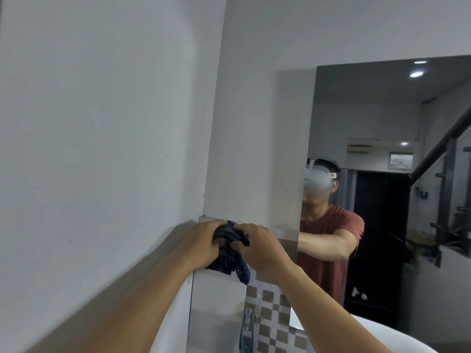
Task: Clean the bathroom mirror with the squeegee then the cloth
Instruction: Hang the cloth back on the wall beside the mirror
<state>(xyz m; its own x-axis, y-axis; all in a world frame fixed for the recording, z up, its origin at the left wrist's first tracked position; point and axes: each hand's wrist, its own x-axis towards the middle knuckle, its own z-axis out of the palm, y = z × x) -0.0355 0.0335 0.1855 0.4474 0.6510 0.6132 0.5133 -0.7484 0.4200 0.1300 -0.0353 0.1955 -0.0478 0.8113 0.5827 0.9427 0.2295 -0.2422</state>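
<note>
**Dark blue cloth bunched in both hands at the mirror's left edge**

Soft fabric is what we have in hand. Nearest to us, our two bare forearms reach up and forward from the bottom of the view. Our left hand (204, 242) and right hand (260, 247) are both closed around a dark blue cloth (230, 253), fingers curled into it from either side, with a loose tail hanging below the grip.

We judge the cloth to be light and limp. It has no stiffness of its own, so it will only wipe well where a palm presses behind it. Wadded like this it offers a small, lumpy face. We would do better to take it flat, folded into a pad under one open palm, with the edges tucked in so the tail does not drag. If it is damp we cannot tell from here.

Just beyond our hands the cloth sits at the left border of the bathroom mirror (382, 123), low on the glass, near where the tiled wall (270, 317) meets it. The glass is rigid, smooth and fragile, so we think steady, even pressure suits it better than a hard push.

A white basin rim (397, 335) curves below to the right. Farther off, the mirror reflects a person in a red shirt and a staircase. No squeegee is in view.
</note>
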